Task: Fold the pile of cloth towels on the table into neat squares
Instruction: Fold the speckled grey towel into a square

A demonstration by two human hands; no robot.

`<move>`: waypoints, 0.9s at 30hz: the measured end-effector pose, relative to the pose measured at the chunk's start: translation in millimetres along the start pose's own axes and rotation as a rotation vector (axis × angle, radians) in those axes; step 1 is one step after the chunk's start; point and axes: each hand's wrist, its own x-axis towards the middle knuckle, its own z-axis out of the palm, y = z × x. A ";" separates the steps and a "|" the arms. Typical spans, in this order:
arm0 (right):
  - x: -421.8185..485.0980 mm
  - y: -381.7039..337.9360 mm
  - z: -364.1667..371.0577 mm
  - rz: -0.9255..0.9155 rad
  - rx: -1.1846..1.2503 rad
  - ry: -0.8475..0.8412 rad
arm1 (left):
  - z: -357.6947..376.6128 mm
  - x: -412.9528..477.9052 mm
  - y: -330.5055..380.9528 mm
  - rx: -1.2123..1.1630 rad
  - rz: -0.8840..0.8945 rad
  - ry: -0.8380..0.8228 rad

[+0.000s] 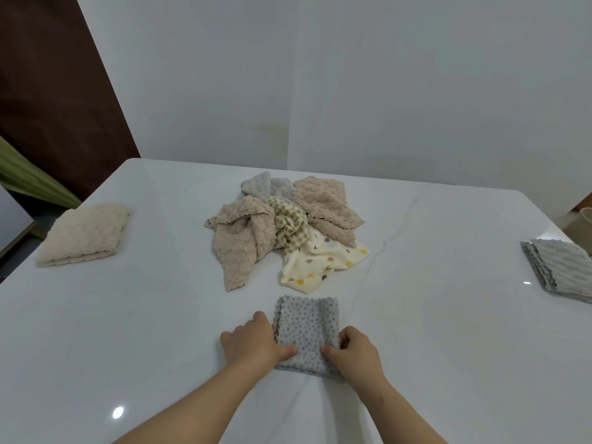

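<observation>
Folded dotted grey towel [307, 334] at the table's [128, 315] near edge — left hand [253, 342] and right hand [355, 350] pinch its near corners, thumbs on top. Likely final squaring; next, set it aside, draw another from the centre pile [285, 229].

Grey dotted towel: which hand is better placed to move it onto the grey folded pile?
Right hand, probably: like the left hand, it grips the grey dotted towel, but the grey folded pile lies far on its side.

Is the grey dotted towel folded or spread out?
Folded. The grey dotted towel lies as a compact rectangle with layered edges on its left; left hand and right hand pinch its near corners.
</observation>
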 end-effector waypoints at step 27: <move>-8.3 -2.7 5.4 0.018 0.062 -0.056 | -1.5 -1.9 -14.3 -0.281 0.064 -0.159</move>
